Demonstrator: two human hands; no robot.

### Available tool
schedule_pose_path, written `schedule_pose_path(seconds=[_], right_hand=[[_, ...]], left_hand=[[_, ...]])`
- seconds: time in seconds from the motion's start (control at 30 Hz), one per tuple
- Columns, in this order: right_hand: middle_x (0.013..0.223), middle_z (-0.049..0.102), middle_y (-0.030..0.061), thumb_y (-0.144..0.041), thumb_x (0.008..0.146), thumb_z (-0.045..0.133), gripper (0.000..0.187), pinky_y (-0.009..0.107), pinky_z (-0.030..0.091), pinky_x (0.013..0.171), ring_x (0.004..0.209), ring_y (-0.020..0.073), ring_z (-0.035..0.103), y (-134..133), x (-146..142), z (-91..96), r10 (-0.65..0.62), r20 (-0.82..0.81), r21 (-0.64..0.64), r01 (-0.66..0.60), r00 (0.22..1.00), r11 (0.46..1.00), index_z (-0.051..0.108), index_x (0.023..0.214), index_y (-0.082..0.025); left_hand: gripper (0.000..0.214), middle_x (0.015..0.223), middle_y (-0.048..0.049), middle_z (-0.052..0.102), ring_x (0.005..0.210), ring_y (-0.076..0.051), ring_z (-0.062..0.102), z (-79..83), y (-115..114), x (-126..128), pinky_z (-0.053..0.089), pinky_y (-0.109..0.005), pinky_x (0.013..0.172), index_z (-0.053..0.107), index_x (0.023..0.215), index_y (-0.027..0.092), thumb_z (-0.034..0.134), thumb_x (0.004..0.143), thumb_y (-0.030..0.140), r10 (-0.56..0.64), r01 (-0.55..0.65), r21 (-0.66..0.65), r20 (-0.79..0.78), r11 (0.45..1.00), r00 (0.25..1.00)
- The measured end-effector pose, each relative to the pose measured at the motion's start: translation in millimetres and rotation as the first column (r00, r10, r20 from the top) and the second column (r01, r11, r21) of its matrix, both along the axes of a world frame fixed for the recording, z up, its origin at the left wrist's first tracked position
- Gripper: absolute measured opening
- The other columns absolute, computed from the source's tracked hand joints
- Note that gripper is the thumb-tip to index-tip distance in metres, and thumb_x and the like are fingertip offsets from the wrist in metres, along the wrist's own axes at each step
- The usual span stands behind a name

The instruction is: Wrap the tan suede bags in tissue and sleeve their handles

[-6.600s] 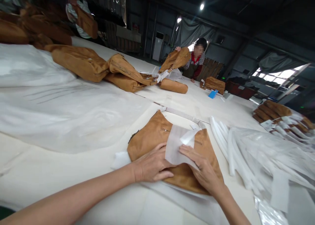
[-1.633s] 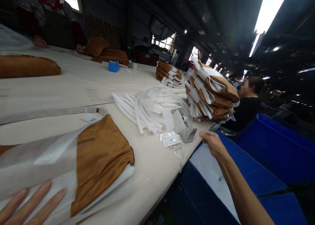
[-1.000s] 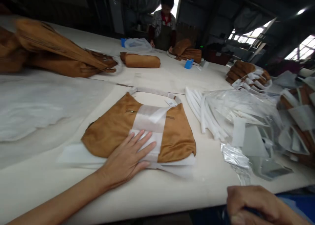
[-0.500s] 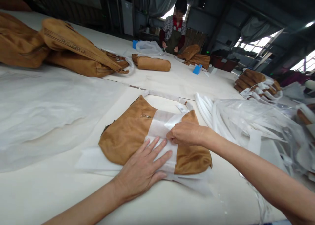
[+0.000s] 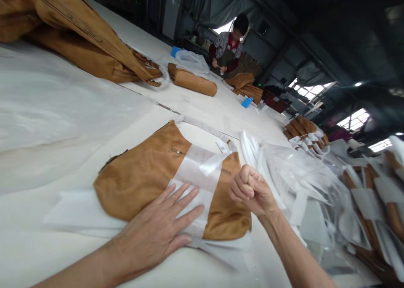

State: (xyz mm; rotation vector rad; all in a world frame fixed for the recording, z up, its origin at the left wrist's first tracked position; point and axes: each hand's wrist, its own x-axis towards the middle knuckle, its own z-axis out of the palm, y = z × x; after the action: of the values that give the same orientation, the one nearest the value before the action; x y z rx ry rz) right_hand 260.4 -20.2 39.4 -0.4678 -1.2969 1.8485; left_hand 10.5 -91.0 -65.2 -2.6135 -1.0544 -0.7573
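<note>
A tan handbag [image 5: 139,176] lies flat on the white tabletop, with a band of thin white wrapping [image 5: 197,162] around its middle. My left hand [image 5: 154,229] is spread flat over the lower part of this band and the bag's front. My right hand [image 5: 252,189] is curled into a fist beside the right part of the bag, off the band, and nothing shows in its fingers. A glossy strip of clear tape [image 5: 213,164] lies across the upper band. By the bag's top right corner is a small white tag [image 5: 221,146]. White sheets [image 5: 85,208] stick out under the bag.
Clear plastic bags and white foam tubes [image 5: 249,147] are heaped to the right. More tan bags [image 5: 78,40] lie at the upper left, and wrapped ones [image 5: 368,204] stand at the right edge. Across the table a person [image 5: 229,48] works near a rolled tan bag [image 5: 192,81].
My right fist has come off the white band and moved right, past the tape strip. My left hand has stayed on the bag. The view has tilted and turned to the right.
</note>
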Motion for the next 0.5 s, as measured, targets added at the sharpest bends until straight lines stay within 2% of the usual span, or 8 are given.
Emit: schedule_pose_path(seconds=[0.1,0.2,0.37,0.4,0.43,0.47,0.5], right_hand=[[0.05,0.028,-0.0116,-0.032,0.087,0.072,0.027,0.019,0.032,0.048,0.043,0.0072,0.022,-18.5,-11.5,-3.4,-0.111,-0.214,-0.064,0.099,0.971,0.993,0.05,0.076,-0.022],[0.048,0.026,-0.0125,-0.027,0.089,0.07,0.03,0.018,0.032,0.047,0.041,0.0067,0.018,-32.4,-27.0,1.4,-0.155,-0.378,-0.106,0.124,0.913,0.987,0.045,0.073,-0.022],[0.042,0.021,-0.0151,-0.029,0.09,0.07,0.036,0.016,0.029,0.041,0.033,0.0056,0.011,-44.5,-51.9,8.9,-0.183,-0.509,-0.08,0.166,0.841,0.983,0.039,0.072,-0.023],[0.041,0.02,-0.0153,-0.033,0.091,0.068,0.036,0.016,0.028,0.039,0.031,0.0056,0.01,-46.9,-55.2,9.7,-0.178,-0.513,-0.05,0.178,0.84,0.983,0.039,0.072,-0.024],[0.04,0.019,-0.0152,-0.039,0.092,0.065,0.037,0.017,0.027,0.038,0.03,0.006,0.01,-50.2,-57.3,10.5,-0.142,-0.469,0.012,0.168,0.872,0.986,0.039,0.071,-0.024],[0.038,0.018,-0.0146,-0.049,0.091,0.063,0.041,0.018,0.028,0.037,0.029,0.0068,0.012,-54.8,-57.8,11.4,-0.056,-0.326,0.116,0.098,0.944,0.988,0.038,0.069,-0.025],[0.037,0.019,-0.0137,-0.059,0.089,0.06,0.046,0.02,0.029,0.036,0.028,0.0079,0.016,-61.1,-56.7,12.7,0.056,-0.084,0.219,-0.037,0.995,0.975,0.038,0.068,-0.025]], left_hand=[[0.061,0.156,-0.0062,0.039,0.145,-0.027,0.033,-8.0,2.1,2.0,0.006,-0.043,0.124,0.048,0.144,0.031,0.054,0.091,0.062,0.015,-0.016,0.025,0.058,1.0,0.998],[0.063,0.156,-0.0052,0.04,0.145,-0.027,0.031,-12.6,3.6,1.8,0.003,-0.043,0.124,0.044,0.147,0.032,0.054,0.091,0.061,0.015,-0.018,0.065,0.054,0.998,0.998],[0.062,0.154,-0.0049,0.043,0.144,-0.025,0.033,-11.2,5.2,-1.5,0.005,-0.04,0.124,0.045,0.146,0.031,0.054,0.092,0.059,0.011,-0.016,0.123,0.045,0.992,0.999],[0.061,0.153,-0.0042,0.044,0.143,-0.024,0.035,-10.3,5.4,-1.6,0.007,-0.039,0.124,0.046,0.146,0.031,0.054,0.092,0.059,0.01,-0.016,0.126,0.049,0.992,0.999],[0.06,0.153,-0.0035,0.045,0.142,-0.024,0.037,-9.4,5.6,-1.4,0.009,-0.038,0.124,0.047,0.145,0.032,0.054,0.092,0.059,0.009,-0.016,0.127,0.052,0.992,0.999],[0.059,0.152,-0.0025,0.046,0.141,-0.023,0.038,-8.6,5.7,-0.8,0.01,-0.038,0.124,0.048,0.144,0.033,0.055,0.091,0.059,0.017,-0.024,0.124,0.059,0.992,0.998],[0.059,0.151,-0.0015,0.047,0.141,-0.023,0.039,-8.0,5.6,0.0,0.01,-0.037,0.124,0.048,0.143,0.034,0.055,0.091,0.06,0.025,-0.032,0.119,0.064,0.992,0.998]])
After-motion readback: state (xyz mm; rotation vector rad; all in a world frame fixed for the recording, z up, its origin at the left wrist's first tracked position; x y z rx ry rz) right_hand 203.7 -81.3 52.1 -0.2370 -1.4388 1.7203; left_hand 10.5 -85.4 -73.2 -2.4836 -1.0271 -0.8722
